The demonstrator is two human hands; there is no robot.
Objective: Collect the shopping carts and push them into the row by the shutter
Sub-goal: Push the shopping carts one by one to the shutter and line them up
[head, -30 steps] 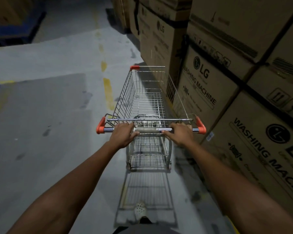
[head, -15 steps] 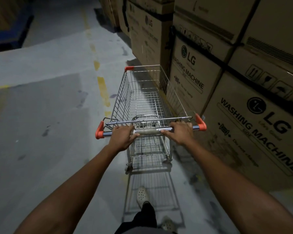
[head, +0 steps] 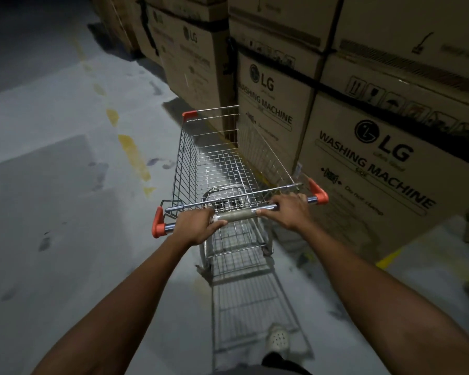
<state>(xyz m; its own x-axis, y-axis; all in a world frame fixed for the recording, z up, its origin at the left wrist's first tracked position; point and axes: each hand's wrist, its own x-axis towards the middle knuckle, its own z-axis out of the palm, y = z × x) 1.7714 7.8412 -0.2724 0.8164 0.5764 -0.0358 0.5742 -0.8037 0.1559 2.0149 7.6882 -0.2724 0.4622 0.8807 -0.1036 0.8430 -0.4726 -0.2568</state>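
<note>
Cart (head: 217, 164) veered toward boxes (head: 390, 169), left hand (head: 198, 226) and right hand (head: 289, 212) gripping its handle (head: 238, 215).

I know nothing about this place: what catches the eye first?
An empty wire shopping cart with orange corners sits mid-frame, its bar gripped by the left hand and right hand. Stacked cardboard boxes printed LG WASHING MACHINE tower close on its right; a worn yellow line marks the floor at left.

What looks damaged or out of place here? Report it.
The shopping cart has an orange bumper on its front left corner only; the front right corner shows bare wire, so one seems missing.
</note>
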